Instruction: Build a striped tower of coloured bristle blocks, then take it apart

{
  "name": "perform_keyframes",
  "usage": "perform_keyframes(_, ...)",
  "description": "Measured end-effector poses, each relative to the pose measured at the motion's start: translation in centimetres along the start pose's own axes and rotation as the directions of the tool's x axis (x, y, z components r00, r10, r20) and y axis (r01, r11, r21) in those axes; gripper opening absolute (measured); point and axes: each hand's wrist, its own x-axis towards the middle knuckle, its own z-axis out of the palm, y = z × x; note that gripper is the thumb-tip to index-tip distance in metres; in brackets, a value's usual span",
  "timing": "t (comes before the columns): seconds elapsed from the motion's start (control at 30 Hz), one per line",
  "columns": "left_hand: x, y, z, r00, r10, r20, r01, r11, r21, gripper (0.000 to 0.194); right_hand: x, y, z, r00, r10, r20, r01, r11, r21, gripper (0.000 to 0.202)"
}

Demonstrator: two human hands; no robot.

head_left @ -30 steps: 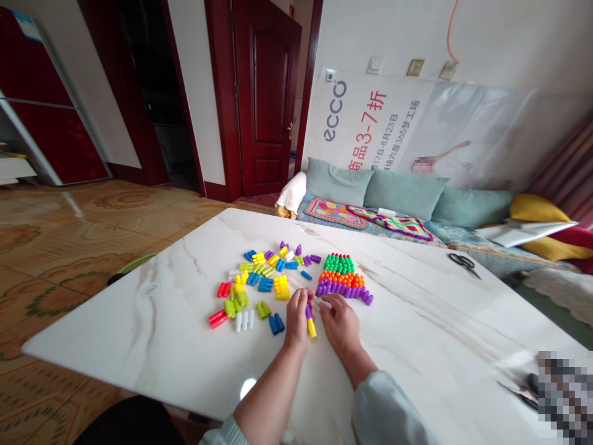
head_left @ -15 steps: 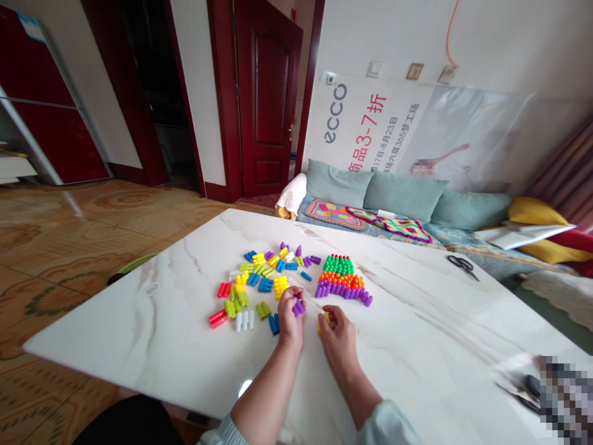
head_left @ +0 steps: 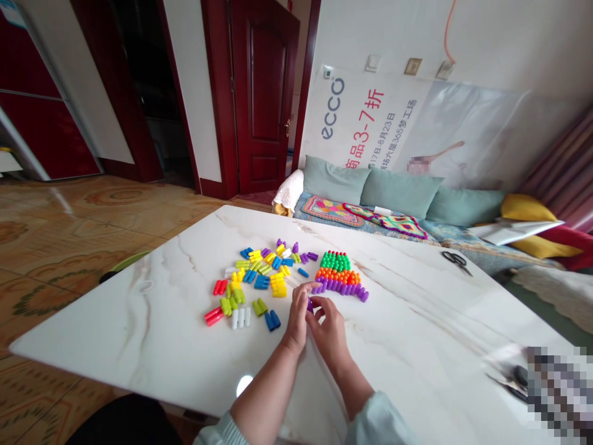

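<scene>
Hands [head_left: 328,326] around mostly hidden purple piece [head_left: 310,305]

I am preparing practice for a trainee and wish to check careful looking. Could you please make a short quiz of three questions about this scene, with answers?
1. Multiple choice: what colour is the piece between the left hand and the right hand?
A) white
B) purple
C) red

2. True or false: in the striped block, the purple row lies nearer to the person than the green rows.

3. Fill in: on the table, to the right of the block and near the edge by the sofa, lies a pair of black-handled ____.

Key:
1. B
2. True
3. scissors
</scene>
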Motion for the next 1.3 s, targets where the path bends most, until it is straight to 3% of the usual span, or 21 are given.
perform_keyframes(0.1, -0.4, 0.5, 0.2, 0.979, 0.066, 0.191, -0.077, 0.996, 0.05, 0.046, 0.0, 1.1, -0.5, 1.0, 0.018, -0.014, -0.019, 0.995, -0.097, 0.022)
perform_keyframes(0.13, -0.4, 0.4, 0.1, 0.975, 0.083, 0.208, -0.1, 0.993, 0.07, 0.045, 0.0, 1.7, -0.8, 1.0, 0.023, -0.017, -0.024, 0.993, -0.114, 0.021)
perform_keyframes(0.33, 0.6, -1.1, -0.4, 0.993, 0.116, 0.024, -0.119, 0.981, 0.157, 0.048, 1.8, 5.3, -3.3, 0.973, 0.14, -0.183, -0.175, 0.965, -0.194, 0.026)
perform_keyframes(0.43, 0.9, -1.5, -0.5, 0.995, 0.092, 0.028, -0.096, 0.977, 0.189, 0.051, 3.3, 6.2, -3.8, 0.964, 0.171, -0.205, -0.22, 0.944, -0.245, 0.028)
perform_keyframes(0.57, 0.9, -1.7, -0.5, 0.996, 0.082, 0.041, -0.088, 0.98, 0.177, 0.052, 4.2, 6.7, -3.5, 0.971, 0.12, -0.207, -0.167, 0.96, -0.226, 0.028)
perform_keyframes(0.73, 0.9, -1.8, -0.6, 0.997, 0.08, 0.022, -0.083, 0.972, 0.218, 0.052, 2.8, 6.6, -3.2, 0.938, -0.01, -0.345, -0.075, 0.97, -0.23, 0.021)
perform_keyframes(0.93, 1.2, -1.8, -0.7, 0.999, 0.043, 0.006, -0.042, 0.932, 0.359, 0.056, 2.0, 6.2, -3.3, 0.988, -0.012, -0.153, -0.038, 0.947, -0.319, 0.025)
perform_keyframes(1.17, 1.3, -2.0, -0.7, 1.0, 0.024, -0.008, -0.019, 0.931, 0.366, 0.061, 2.1, 6.1, -3.2, 0.994, -0.02, -0.105, -0.018, 0.937, -0.348, 0.03)
perform_keyframes(1.3, 1.4, -1.9, -0.6, 1.0, 0.004, 0.002, -0.005, 0.927, 0.376, 0.055, 1.6, 6.0, -3.6, 0.995, -0.092, 0.035, 0.098, 0.915, -0.391, 0.026)
